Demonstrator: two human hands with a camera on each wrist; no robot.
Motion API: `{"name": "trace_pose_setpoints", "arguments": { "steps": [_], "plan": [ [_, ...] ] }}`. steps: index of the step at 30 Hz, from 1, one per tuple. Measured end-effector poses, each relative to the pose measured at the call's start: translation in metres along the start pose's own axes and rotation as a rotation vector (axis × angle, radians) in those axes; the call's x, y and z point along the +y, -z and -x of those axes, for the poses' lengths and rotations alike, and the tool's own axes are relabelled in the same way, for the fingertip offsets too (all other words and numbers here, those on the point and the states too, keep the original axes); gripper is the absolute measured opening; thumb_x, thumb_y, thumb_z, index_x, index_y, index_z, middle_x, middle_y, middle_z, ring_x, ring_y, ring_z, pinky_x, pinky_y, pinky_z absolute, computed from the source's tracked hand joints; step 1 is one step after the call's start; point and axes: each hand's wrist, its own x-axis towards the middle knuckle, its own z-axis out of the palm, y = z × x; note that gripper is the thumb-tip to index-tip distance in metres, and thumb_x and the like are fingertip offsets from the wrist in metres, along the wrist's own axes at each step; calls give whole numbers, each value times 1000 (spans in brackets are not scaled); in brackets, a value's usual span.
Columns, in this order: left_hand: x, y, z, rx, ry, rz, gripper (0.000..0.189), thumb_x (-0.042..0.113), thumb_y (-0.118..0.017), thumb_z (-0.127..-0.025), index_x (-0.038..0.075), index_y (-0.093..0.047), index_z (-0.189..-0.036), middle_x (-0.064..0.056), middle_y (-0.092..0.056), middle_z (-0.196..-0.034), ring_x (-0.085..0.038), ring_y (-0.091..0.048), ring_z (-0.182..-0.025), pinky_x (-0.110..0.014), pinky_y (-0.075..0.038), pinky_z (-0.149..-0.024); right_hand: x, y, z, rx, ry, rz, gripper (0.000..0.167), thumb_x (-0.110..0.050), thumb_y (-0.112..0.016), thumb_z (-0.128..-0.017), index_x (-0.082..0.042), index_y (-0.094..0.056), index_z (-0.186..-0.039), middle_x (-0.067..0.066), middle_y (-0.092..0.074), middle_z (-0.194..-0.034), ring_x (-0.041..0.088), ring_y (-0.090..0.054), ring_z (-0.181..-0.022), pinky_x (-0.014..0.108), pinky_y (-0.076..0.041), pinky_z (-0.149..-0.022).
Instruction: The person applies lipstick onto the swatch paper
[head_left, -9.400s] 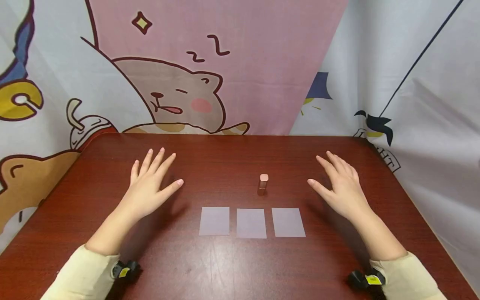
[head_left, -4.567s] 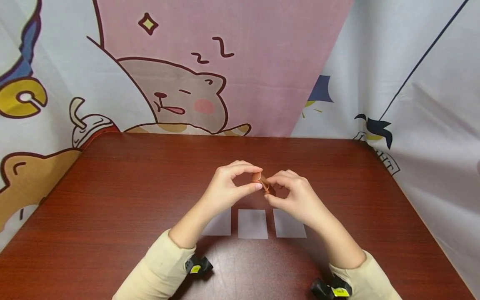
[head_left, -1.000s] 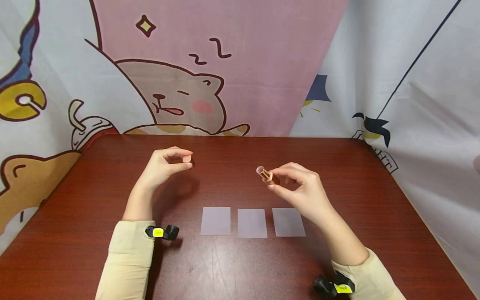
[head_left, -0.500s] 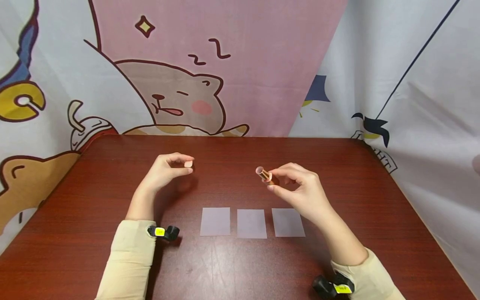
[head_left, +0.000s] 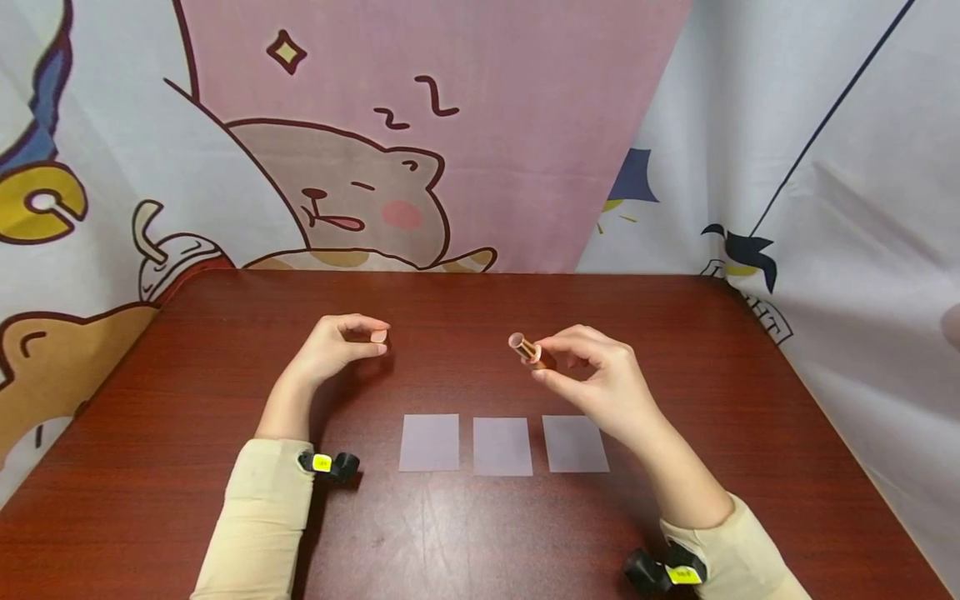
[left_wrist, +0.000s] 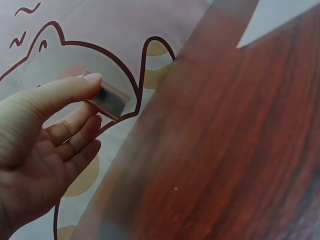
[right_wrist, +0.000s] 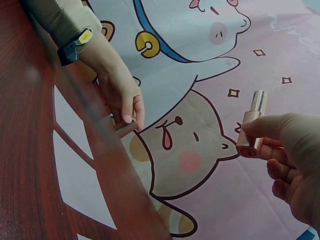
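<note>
My left hand (head_left: 339, 343) pinches a small rose-gold lipstick cap (head_left: 378, 336) between thumb and fingers, low over the left-middle of the table; the cap (left_wrist: 106, 98) shows its dark open end in the left wrist view. My right hand (head_left: 592, 375) pinches the lipstick tube (head_left: 526, 348) with its open end tilted up and to the left. The tube (right_wrist: 251, 127) has a silver inner sleeve above a rose-gold base. The two hands are apart, the cap off the tube.
Three pale rectangular paper cards (head_left: 502, 445) lie in a row on the red-brown wooden table (head_left: 187, 400), near its front middle, below and between the hands. A cartoon-printed cloth (head_left: 420, 142) hangs behind and at both sides of the table.
Since 4.6 s ago the hands came apart, the cap going left with my left hand. In the last second my left hand has sunk slightly toward the table; the right has barely moved.
</note>
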Motion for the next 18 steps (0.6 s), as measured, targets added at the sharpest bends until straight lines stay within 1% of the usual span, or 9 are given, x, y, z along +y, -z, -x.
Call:
{"name": "trace_pose_setpoints", "arguments": {
  "steps": [3, 5, 7, 12, 18],
  "plan": [
    [-4, -1, -1, -1, 9, -3, 37, 1, -77, -79, -6, -66, -113, -17, -67, -102, -27, -57, -99, -36, -41, -90, 0, -1, 0, 4, -2, 1, 26, 1, -82, -72, -11, -75, -94, -7, -66, -87, 12, -55, -72, 18, -45, -64],
    [-6, -2, -1, -4, 13, -11, 36, 1, -77, -79, -6, -67, -113, -17, -67, -102, -26, -56, -100, -39, -39, -91, -1, -1, 0, 7, -1, 2, 27, 1, -82, -71, -10, -75, -94, -5, -66, -87, 13, -55, -72, 18, -45, -64],
    [-7, -3, -2, -7, 24, -20, 36, 1, -77, -78, -5, -67, -112, -15, -68, -100, -25, -56, -99, -37, -40, -90, -1, -1, 0, 11, 1, 1, 28, 2, -83, -70, -9, -75, -94, -4, -66, -87, 14, -55, -72, 19, -45, -64],
    [-10, -5, -2, -17, 43, -28, 35, 2, -78, -77, -4, -68, -110, -12, -68, -95, -20, -58, -89, -26, -44, -78, -1, -1, 0, 15, 4, -3, 30, 3, -83, -69, -10, -75, -94, -5, -66, -87, 14, -54, -72, 18, -45, -64],
    [-13, -6, -3, -24, 36, -24, 34, 1, -79, -77, -5, -69, -108, -11, -67, -89, -16, -59, -85, -22, -45, -74, -2, -1, 0, 14, 2, -7, 30, 3, -83, -70, -11, -75, -94, -6, -66, -87, 14, -54, -72, 19, -44, -63]
  ]
}}
